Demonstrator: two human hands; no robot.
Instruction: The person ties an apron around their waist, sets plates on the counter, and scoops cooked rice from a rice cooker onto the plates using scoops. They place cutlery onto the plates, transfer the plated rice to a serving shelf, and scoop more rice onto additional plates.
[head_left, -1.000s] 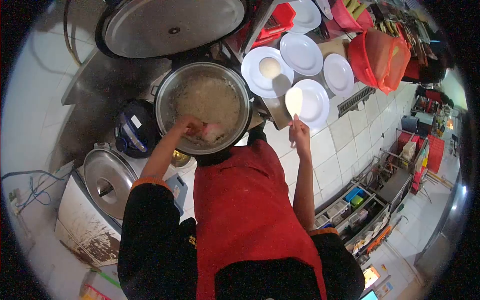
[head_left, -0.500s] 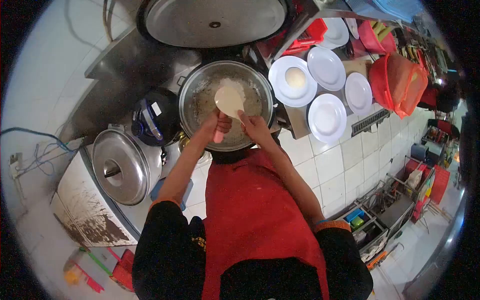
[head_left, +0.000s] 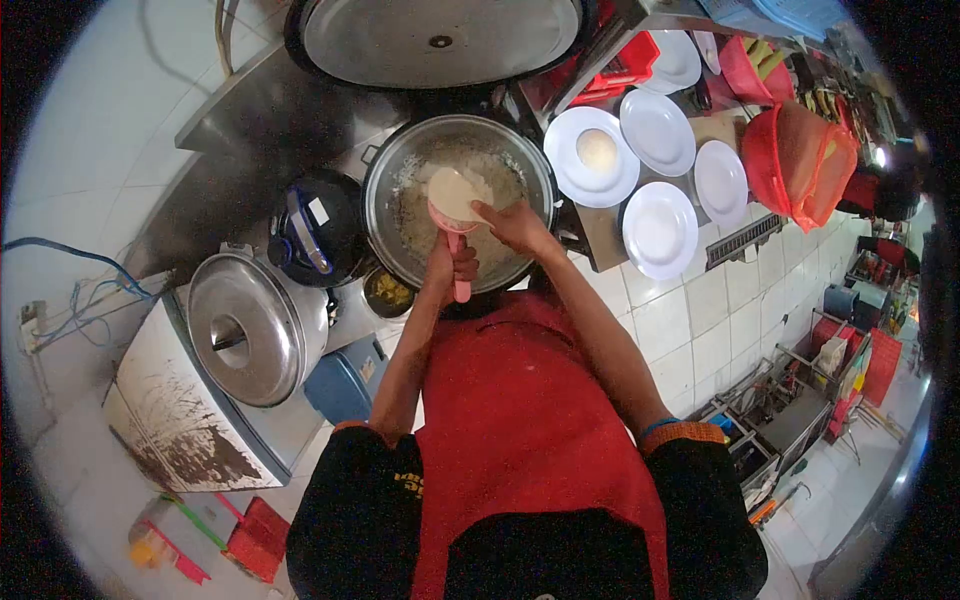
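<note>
My left hand (head_left: pixel 452 262) is closed around the handle of a pink scoop (head_left: pixel 462 290), held over a large round pot of rice (head_left: pixel 410 215). From the right, my right hand (head_left: pixel 515 226) grips a pale flat paddle (head_left: pixel 452 193), whose blade lies over the scoop's bowl and hides most of it. Both tools are above the rice, inside the pot's rim. To the right of the pot, one white plate (head_left: pixel 565 180) carries a round mound of rice (head_left: pixel 597 150).
More white plates (head_left: pixel 660 230) stand right of the pot, beside a red basket (head_left: pixel 765 170). A large lid (head_left: pixel 440 15) is raised behind the pot. At the left are a black-and-blue appliance (head_left: pixel 315 225), a lidded steel pot (head_left: pixel 245 325) and a bowl of yellowish food (head_left: pixel 388 292).
The paddle has moved from beside the plates to over the pot, meeting the scoop. My left hand has lifted the scoop out of the rice. The view has shifted left.
</note>
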